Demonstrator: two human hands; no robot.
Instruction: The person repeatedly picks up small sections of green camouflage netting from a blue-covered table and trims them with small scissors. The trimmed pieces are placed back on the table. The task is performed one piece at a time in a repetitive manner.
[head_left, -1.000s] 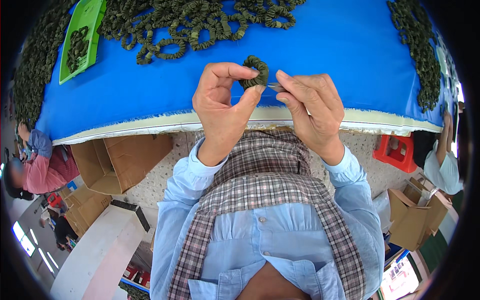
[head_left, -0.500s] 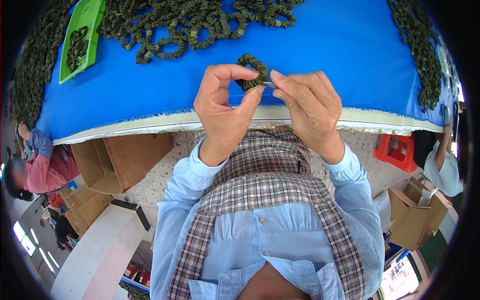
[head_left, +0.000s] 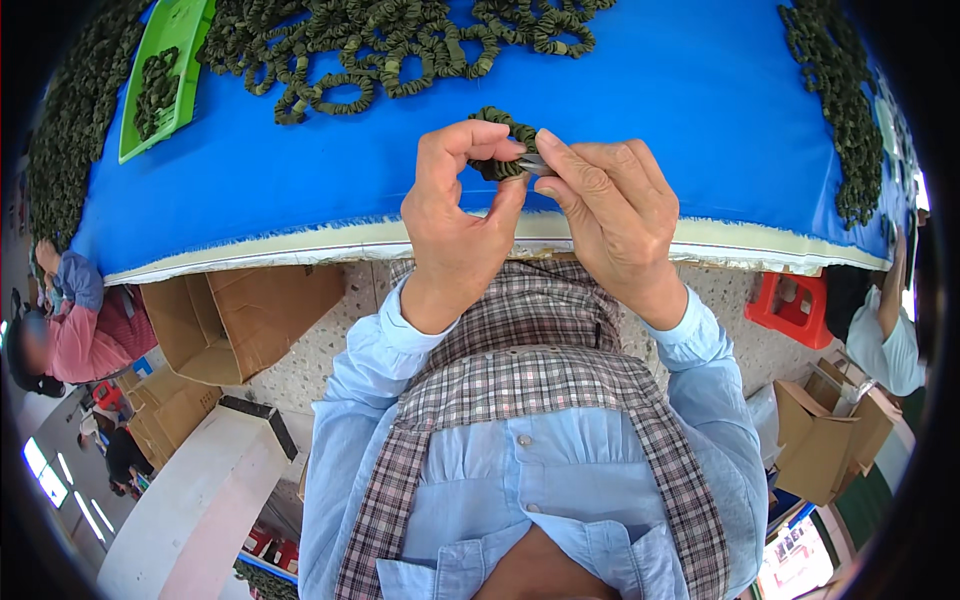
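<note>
Over the blue cloth near the table's front edge, my left hand (head_left: 455, 215) pinches a dark green scrunchie (head_left: 508, 122) between thumb and fingers. The fingers cover part of the gathered ring. My right hand (head_left: 622, 205) is closed on a small pointed metal tool (head_left: 536, 164), with thumb and forefinger near its tip. The tool meets the right side of the scrunchie, close to my left fingertips. Most of the tool is hidden in my right hand, so its exact kind does not show.
Many dark green scrunchies (head_left: 400, 60) lie heaped at the table's far side. A green tray (head_left: 187, 95) with several scrunchies stands far left. Another pile (head_left: 845, 130) runs along the right. Cardboard boxes (head_left: 270, 315), a red stool (head_left: 785, 310) and other people (head_left: 885, 335) are around the table.
The metal tool shows more and has moved up and left against the scrunchie. My left hand has shifted slightly right, and the ring is now more covered by fingers.
</note>
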